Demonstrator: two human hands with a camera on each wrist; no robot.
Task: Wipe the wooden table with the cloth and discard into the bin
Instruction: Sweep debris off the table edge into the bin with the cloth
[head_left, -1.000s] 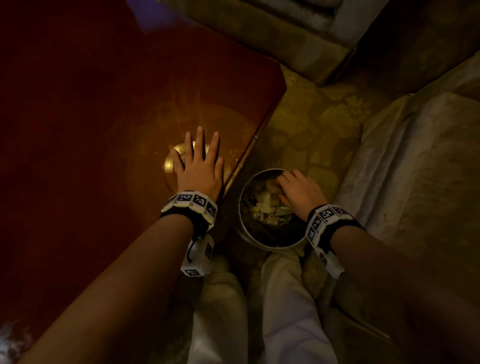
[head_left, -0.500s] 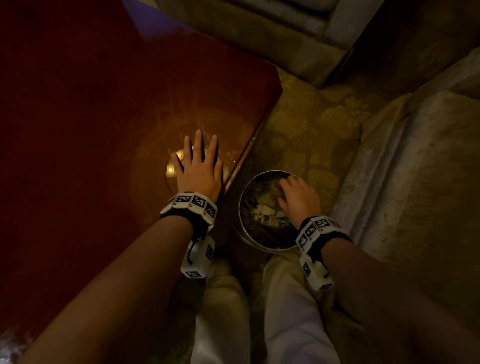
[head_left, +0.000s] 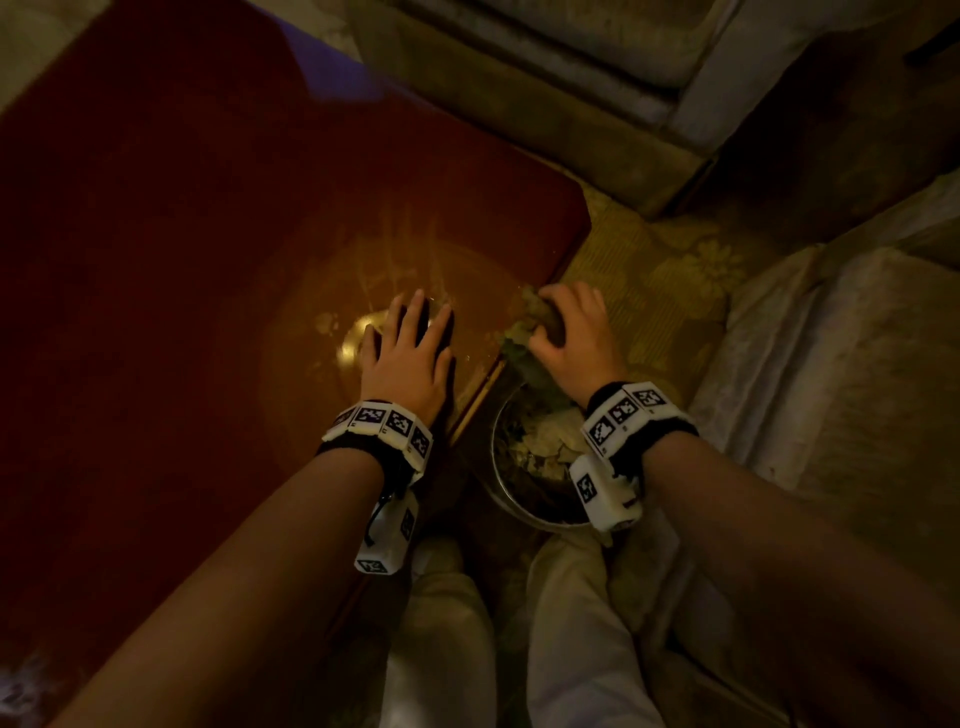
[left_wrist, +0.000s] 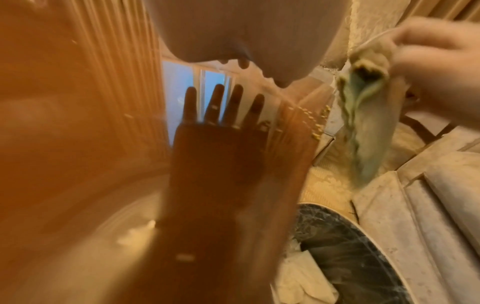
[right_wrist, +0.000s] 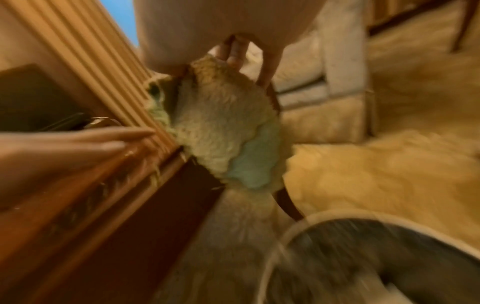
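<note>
The glossy reddish wooden table (head_left: 182, 260) fills the left of the head view. My left hand (head_left: 408, 353) lies flat on it near its right edge, fingers spread and straight. My right hand (head_left: 571, 338) grips a fluffy pale green-and-cream cloth (head_left: 524, 332) just off the table's edge, above the round metal bin (head_left: 501, 488) on the floor. In the right wrist view the cloth (right_wrist: 228, 133) hangs from my curled fingers beside the table edge (right_wrist: 145, 164), with the bin's rim (right_wrist: 337, 216) below. The left wrist view shows the cloth (left_wrist: 363, 115) dangling and small crumbs (left_wrist: 315, 123) at the table's edge.
The bin (left_wrist: 350, 236) holds crumpled paper and scraps. A pale sofa (head_left: 831, 364) stands to the right, another upholstered piece (head_left: 571, 67) at the back, patterned carpet (head_left: 649, 270) between them. My light-trousered knees (head_left: 571, 649) are just below the bin.
My right hand has lifted out of the bin with the cloth and moved up and left to the table's edge. My left hand has stayed flat on the table.
</note>
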